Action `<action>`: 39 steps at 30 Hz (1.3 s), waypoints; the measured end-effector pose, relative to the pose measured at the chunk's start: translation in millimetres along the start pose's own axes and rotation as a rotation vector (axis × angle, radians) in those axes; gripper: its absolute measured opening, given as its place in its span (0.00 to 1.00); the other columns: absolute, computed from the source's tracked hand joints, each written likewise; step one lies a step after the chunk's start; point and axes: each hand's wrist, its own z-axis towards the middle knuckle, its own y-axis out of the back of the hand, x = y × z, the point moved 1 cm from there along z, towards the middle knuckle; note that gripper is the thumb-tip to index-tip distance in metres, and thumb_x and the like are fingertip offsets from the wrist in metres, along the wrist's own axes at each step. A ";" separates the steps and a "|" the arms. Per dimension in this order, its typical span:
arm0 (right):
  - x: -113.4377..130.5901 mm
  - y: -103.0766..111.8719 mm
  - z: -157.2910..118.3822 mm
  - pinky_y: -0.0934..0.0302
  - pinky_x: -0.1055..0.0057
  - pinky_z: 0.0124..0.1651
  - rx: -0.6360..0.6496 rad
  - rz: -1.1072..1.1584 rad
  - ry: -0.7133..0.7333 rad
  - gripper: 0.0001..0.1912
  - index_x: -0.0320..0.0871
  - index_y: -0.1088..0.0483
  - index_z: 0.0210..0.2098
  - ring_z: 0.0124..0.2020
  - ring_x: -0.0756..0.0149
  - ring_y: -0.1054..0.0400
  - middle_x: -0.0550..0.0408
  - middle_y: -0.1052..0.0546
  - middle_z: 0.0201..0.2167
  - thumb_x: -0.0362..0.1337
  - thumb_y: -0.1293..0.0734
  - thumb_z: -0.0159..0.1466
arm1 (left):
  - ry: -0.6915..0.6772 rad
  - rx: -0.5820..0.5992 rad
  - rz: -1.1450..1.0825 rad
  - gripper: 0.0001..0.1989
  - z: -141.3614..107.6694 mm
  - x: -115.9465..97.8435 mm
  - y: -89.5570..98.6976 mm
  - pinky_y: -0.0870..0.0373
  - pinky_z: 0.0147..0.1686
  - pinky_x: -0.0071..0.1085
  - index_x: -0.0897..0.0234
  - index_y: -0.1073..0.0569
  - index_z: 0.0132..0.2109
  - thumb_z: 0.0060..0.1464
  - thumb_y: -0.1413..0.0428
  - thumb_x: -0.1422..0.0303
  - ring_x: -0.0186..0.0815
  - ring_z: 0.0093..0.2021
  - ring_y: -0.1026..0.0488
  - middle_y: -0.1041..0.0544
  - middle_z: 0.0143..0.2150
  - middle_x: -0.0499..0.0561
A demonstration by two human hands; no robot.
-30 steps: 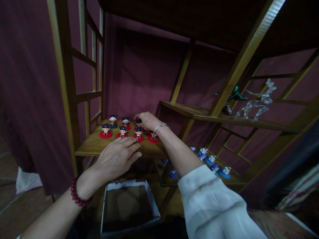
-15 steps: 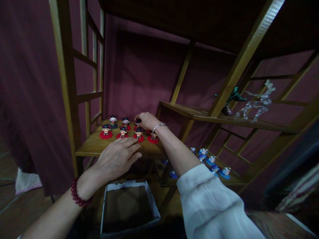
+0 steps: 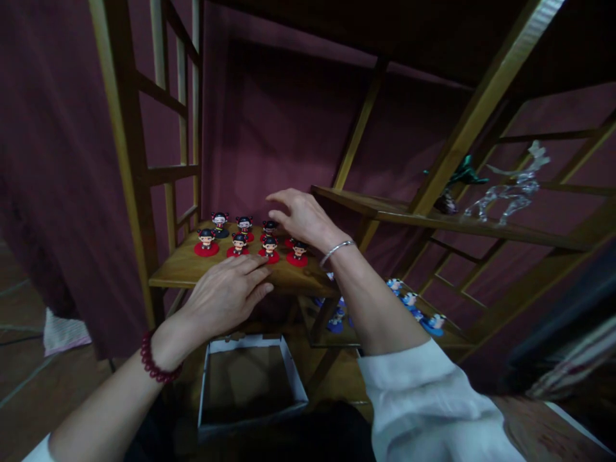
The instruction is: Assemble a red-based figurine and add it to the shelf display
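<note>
Several small dolls on red bases [image 3: 239, 242] stand in two rows on a wooden shelf [image 3: 187, 274]. My left hand [image 3: 226, 293], with a red bead bracelet at the wrist, rests flat on the shelf's front edge, fingertips near the front row. My right hand [image 3: 301, 216], with a silver bangle, hovers above the right end of the rows with its fingers apart and nothing in it.
An empty white cardboard box [image 3: 250, 384] sits on the floor below the shelf. Blue figurines [image 3: 414, 308] stand on a lower shelf to the right. A glass deer [image 3: 513, 187] and a green ornament [image 3: 457, 176] stand on a higher shelf at right. Dark red cloth hangs behind.
My right hand has lifted off the back-row doll it was touching and now hovers with spread fingers. My left hand stays on the shelf edge. The view shifted slightly.
</note>
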 end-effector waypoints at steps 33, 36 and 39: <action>73.8 -67.3 -216.1 0.38 0.69 0.56 -0.115 0.673 0.328 0.15 0.37 0.31 0.48 0.51 0.66 0.35 0.48 0.27 0.48 0.26 0.42 0.64 | 0.288 -0.189 -0.276 0.07 -97.3 -76.1 -97.0 0.29 0.33 0.35 0.64 0.32 0.32 0.47 0.52 0.77 0.38 0.33 0.30 0.29 0.29 0.51; 70.2 -69.6 -229.1 0.38 0.69 0.56 -0.124 0.682 0.258 0.15 0.39 0.31 0.48 0.51 0.68 0.35 0.49 0.27 0.48 0.27 0.43 0.65 | 0.326 -0.157 -0.325 0.09 -102.6 -86.6 -106.8 0.28 0.36 0.37 0.64 0.32 0.34 0.44 0.52 0.78 0.40 0.36 0.29 0.27 0.32 0.53; 67.0 -72.4 -240.5 0.38 0.69 0.56 -0.094 0.686 0.239 0.15 0.41 0.31 0.48 0.51 0.68 0.35 0.50 0.27 0.48 0.27 0.43 0.65 | 0.332 -0.119 -0.369 0.10 -105.7 -97.6 -114.2 0.28 0.36 0.37 0.64 0.32 0.34 0.43 0.51 0.78 0.40 0.36 0.27 0.26 0.33 0.54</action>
